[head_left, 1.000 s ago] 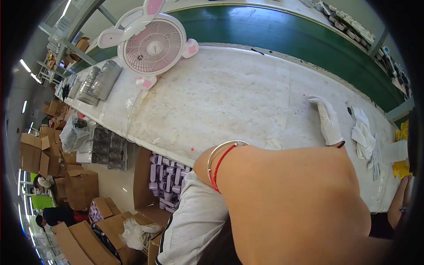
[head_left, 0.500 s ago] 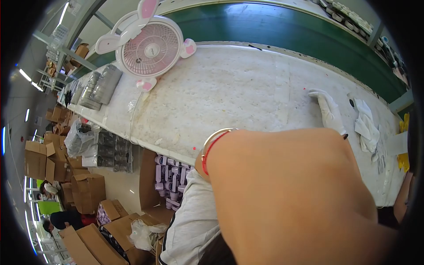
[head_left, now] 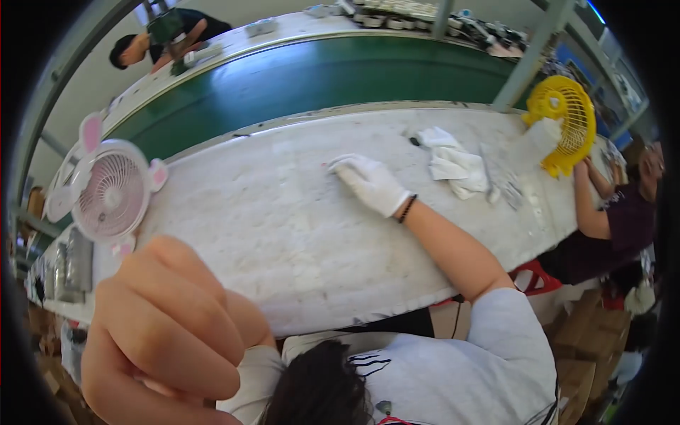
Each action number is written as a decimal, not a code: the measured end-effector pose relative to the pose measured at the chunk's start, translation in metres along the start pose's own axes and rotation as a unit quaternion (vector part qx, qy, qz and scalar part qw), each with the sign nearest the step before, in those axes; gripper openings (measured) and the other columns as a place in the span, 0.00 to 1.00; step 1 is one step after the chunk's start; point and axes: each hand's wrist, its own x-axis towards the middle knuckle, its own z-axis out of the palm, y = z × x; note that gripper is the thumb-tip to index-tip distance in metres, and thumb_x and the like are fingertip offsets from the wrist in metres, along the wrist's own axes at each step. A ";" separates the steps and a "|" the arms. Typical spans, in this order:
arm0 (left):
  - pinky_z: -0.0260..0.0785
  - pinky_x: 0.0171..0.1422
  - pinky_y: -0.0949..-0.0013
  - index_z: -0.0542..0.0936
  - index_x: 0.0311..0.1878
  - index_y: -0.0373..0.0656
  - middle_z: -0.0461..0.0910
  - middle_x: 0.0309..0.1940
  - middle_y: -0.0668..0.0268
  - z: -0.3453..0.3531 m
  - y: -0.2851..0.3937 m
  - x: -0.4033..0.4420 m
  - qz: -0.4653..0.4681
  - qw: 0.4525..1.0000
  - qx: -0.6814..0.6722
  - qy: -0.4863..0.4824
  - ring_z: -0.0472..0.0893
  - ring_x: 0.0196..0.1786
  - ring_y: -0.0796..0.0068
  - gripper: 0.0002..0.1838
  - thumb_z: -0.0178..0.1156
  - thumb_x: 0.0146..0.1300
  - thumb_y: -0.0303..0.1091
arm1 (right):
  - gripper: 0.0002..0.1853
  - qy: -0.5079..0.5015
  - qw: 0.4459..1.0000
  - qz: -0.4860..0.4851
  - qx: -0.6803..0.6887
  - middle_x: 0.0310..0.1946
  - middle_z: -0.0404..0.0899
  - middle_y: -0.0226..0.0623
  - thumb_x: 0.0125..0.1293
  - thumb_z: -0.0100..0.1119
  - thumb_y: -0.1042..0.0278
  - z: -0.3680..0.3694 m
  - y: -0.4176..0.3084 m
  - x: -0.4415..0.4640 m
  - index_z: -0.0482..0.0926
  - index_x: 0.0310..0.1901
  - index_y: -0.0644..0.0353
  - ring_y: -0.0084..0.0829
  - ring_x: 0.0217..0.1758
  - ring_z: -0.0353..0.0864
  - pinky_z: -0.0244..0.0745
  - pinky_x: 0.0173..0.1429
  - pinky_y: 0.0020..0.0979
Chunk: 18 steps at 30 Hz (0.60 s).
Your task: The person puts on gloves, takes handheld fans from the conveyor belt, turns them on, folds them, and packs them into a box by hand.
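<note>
My left hand [head_left: 166, 322], bare, is raised close to the camera at the lower left, fingers curled tightly; anything inside them is hidden. It overlaps the near left part of the white worktable [head_left: 283, 248]. My right hand [head_left: 372, 185] wears a white glove and rests palm down on the table with extended fingers, a dark beaded band at its wrist. White cloth gloves [head_left: 457, 166] lie to its right. Beyond my left hand stands a white-and-pink fan [head_left: 110, 191] with rabbit ears.
A green conveyor belt [head_left: 319, 74] runs behind the table. At the right are a yellow fan [head_left: 567, 120], a metal post [head_left: 528, 67] and a seated person [head_left: 623, 219]. Another person [head_left: 177, 35] leans over at the back left. Wrapped grey stacks [head_left: 74, 265] stand far left.
The view has swung right, bringing both people beside the line into sight. My left hand now shows, curled, where only the arm with its bracelets was visible. My gloved right hand remains on the table.
</note>
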 end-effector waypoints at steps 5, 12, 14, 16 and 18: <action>0.50 0.21 0.82 0.77 0.31 0.50 0.77 0.22 0.73 -0.002 -0.004 -0.003 -0.024 0.999 0.039 -0.008 0.72 0.16 0.85 0.07 0.67 0.57 0.36 | 0.18 -0.006 0.999 0.011 0.052 0.44 0.80 0.45 0.71 0.48 0.54 0.001 -0.002 0.001 0.79 0.43 0.61 0.47 0.49 0.77 0.72 0.53 0.37; 0.60 0.29 0.77 0.77 0.45 0.34 0.78 0.27 0.64 0.011 -0.028 0.012 -0.129 0.950 0.282 -0.023 0.72 0.26 0.80 0.17 0.59 0.49 0.27 | 0.27 0.035 0.986 0.094 0.131 0.48 0.80 0.44 0.74 0.38 0.45 -0.001 -0.001 0.002 0.79 0.49 0.62 0.41 0.54 0.77 0.70 0.59 0.36; 0.64 0.33 0.75 0.75 0.55 0.39 0.78 0.31 0.65 0.006 -0.056 0.015 -0.271 0.914 0.291 -0.074 0.73 0.28 0.77 0.24 0.60 0.52 0.26 | 0.35 0.074 0.925 0.202 0.312 0.51 0.79 0.45 0.74 0.31 0.39 -0.010 -0.007 0.005 0.77 0.53 0.65 0.39 0.58 0.76 0.68 0.63 0.36; 0.67 0.36 0.71 0.71 0.63 0.48 0.78 0.33 0.62 0.003 -0.098 0.004 -0.365 0.866 0.329 -0.093 0.76 0.31 0.71 0.28 0.58 0.56 0.28 | 0.44 0.096 0.850 0.214 0.471 0.56 0.75 0.49 0.70 0.25 0.30 -0.016 0.013 0.011 0.69 0.61 0.70 0.41 0.61 0.73 0.63 0.68 0.38; 0.70 0.41 0.63 0.62 0.70 0.56 0.78 0.36 0.57 0.001 -0.138 -0.018 -0.416 0.772 0.457 -0.149 0.78 0.36 0.60 0.34 0.56 0.59 0.32 | 0.45 0.113 0.783 0.240 0.563 0.59 0.72 0.51 0.69 0.28 0.29 -0.024 0.015 0.012 0.64 0.64 0.70 0.43 0.63 0.71 0.63 0.69 0.40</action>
